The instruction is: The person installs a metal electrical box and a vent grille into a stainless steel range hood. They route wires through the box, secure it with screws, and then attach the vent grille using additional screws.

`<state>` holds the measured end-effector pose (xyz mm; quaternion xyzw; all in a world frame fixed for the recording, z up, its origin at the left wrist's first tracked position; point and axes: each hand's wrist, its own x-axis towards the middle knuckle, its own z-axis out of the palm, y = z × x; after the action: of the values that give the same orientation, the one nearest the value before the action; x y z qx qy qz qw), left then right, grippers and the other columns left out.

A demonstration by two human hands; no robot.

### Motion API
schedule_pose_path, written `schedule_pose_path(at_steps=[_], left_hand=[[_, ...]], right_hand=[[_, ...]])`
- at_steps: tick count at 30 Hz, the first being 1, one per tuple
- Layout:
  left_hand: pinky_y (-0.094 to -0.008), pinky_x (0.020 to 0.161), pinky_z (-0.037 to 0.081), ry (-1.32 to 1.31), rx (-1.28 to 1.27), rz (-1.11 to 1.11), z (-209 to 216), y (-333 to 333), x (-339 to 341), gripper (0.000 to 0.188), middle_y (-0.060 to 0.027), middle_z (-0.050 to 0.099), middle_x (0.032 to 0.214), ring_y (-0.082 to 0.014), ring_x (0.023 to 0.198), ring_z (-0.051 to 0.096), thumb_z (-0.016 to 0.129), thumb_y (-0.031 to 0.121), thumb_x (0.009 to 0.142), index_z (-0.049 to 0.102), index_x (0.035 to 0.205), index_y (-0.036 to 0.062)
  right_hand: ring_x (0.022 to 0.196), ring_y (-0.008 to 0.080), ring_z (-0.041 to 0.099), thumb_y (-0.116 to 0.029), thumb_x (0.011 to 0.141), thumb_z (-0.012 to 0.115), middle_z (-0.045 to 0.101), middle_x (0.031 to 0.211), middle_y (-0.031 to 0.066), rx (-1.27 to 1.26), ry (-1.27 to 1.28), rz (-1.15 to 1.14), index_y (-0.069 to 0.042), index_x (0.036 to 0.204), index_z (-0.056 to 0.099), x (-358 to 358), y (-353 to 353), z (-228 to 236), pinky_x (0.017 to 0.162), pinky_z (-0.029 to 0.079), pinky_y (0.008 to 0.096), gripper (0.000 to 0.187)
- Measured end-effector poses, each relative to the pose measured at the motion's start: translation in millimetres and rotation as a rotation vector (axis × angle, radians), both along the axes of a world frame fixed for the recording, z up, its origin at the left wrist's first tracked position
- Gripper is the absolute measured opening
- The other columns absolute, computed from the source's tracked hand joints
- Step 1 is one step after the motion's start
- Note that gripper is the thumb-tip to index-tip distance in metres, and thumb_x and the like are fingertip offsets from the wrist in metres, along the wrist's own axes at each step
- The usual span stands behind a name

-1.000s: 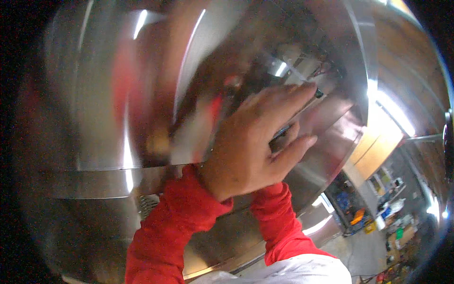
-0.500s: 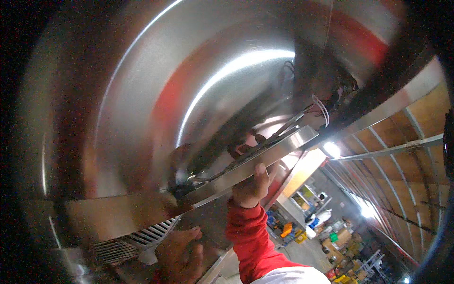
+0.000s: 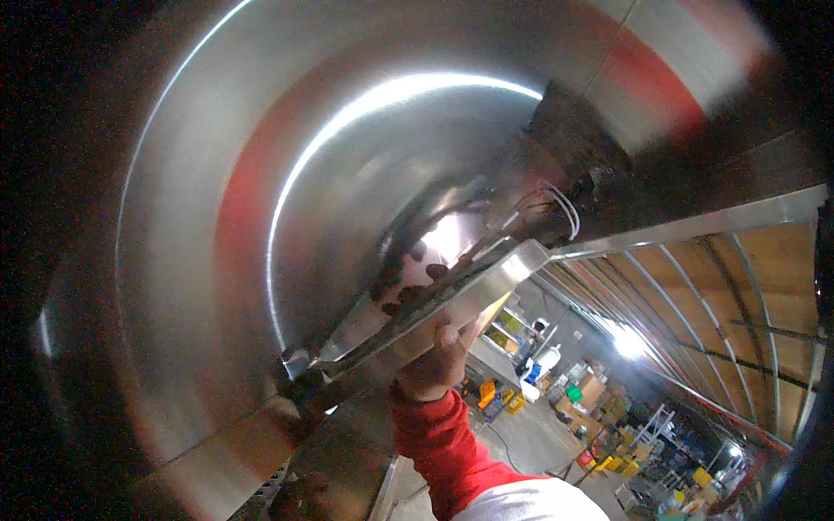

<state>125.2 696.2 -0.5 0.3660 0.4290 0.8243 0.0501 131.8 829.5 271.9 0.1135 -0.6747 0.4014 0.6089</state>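
My right hand (image 3: 432, 369), in a red sleeve, grips the lower side of a narrow steel panel (image 3: 460, 304) with a folded lip. Its thumb lies against the panel's front face, and its other fingers are hidden behind. The panel tilts up to the right, along an opening in a large brushed-steel surface (image 3: 347, 200). Thin pale wires (image 3: 565, 208) loop out above the panel's upper right end. Several dark rounded shapes show inside the opening; I cannot tell whether they are fingertips or reflections. My left hand (image 3: 314, 497) is a dim shape at the lower edge, its fingers not readable.
The steel surface fills the upper left and carries bright and red reflections. A long metal edge (image 3: 695, 224) runs right from the panel. Beyond are a wood-boarded ceiling with metal ribs (image 3: 738, 304), a grey floor (image 3: 521, 434), and cardboard boxes (image 3: 591, 391) among yellow and green items.
The view has shifted and turned. The panel and my right hand appear further left, still together. My left hand, clearer before beside a slotted grille, has dropped lower and dimmer in the picture.
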Motion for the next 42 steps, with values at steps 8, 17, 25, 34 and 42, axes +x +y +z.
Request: schedule_pose_path(at_steps=[8, 17, 25, 34, 42], left_hand=[[-0.0396, 0.089, 0.053, -0.014, 0.018, 0.046, -16, -10, -9, 0.020, -0.0128, 0.071, 0.102, -0.0247, 0.095, 0.067, 0.063, 0.019, 0.098, 0.069, 0.108, 0.0035], [-0.0382, 0.086, 0.054, -0.090, 0.071, -0.004, -21, -6, -12, 0.016, -0.0117, 0.073, 0.095, -0.0230, 0.090, 0.068, 0.065, 0.015, 0.098, 0.072, 0.100, 0.0008], [-0.0383, 0.087, 0.054, -0.132, 0.133, -0.078, -21, -7, -16, 0.016, -0.0121, 0.072, 0.099, -0.0230, 0.094, 0.068, 0.063, 0.014, 0.098, 0.070, 0.103, 0.0004], [-0.0351, 0.091, 0.052, -0.062, 0.064, -0.066, -38, -4, -13, 0.018, -0.0119, 0.071, 0.108, -0.0205, 0.101, 0.066, 0.062, 0.011, 0.097, 0.070, 0.107, -0.0014], [-0.0338, 0.093, 0.051, -0.138, 0.033, -0.093, -35, -2, -9, 0.019, -0.0124, 0.070, 0.113, -0.0197, 0.104, 0.065, 0.061, 0.008, 0.097, 0.069, 0.112, -0.0022]], right_hand=[[0.104, 0.0257, 0.064, -0.041, 0.076, 0.079, 0.060, 0.121, 0.0134, 0.004, -0.025, -0.014, -0.002, 0.144, 0.034, -5, -7, 3, 0.085, 0.055, 0.0395, 0.090], [0.113, 0.0261, 0.060, -0.040, 0.076, 0.078, 0.057, 0.124, 0.0132, 0.017, -0.003, -0.021, -0.003, 0.149, 0.029, -7, -1, 6, 0.093, 0.050, 0.0405, 0.096], [0.112, 0.0276, 0.060, -0.041, 0.078, 0.076, 0.057, 0.124, 0.0130, 0.021, -0.035, -0.029, -0.002, 0.147, 0.031, -4, -2, 2, 0.093, 0.050, 0.0409, 0.092], [0.107, 0.0264, 0.062, -0.044, 0.077, 0.078, 0.060, 0.118, 0.0134, 0.021, -0.051, 0.001, -0.002, 0.141, 0.037, 1, -2, -3, 0.090, 0.051, 0.0410, 0.087], [0.102, 0.0259, 0.064, -0.042, 0.075, 0.078, 0.060, 0.112, 0.0115, -0.017, -0.092, 0.017, -0.001, 0.141, 0.037, 3, 4, 1, 0.088, 0.053, 0.0415, 0.088]])
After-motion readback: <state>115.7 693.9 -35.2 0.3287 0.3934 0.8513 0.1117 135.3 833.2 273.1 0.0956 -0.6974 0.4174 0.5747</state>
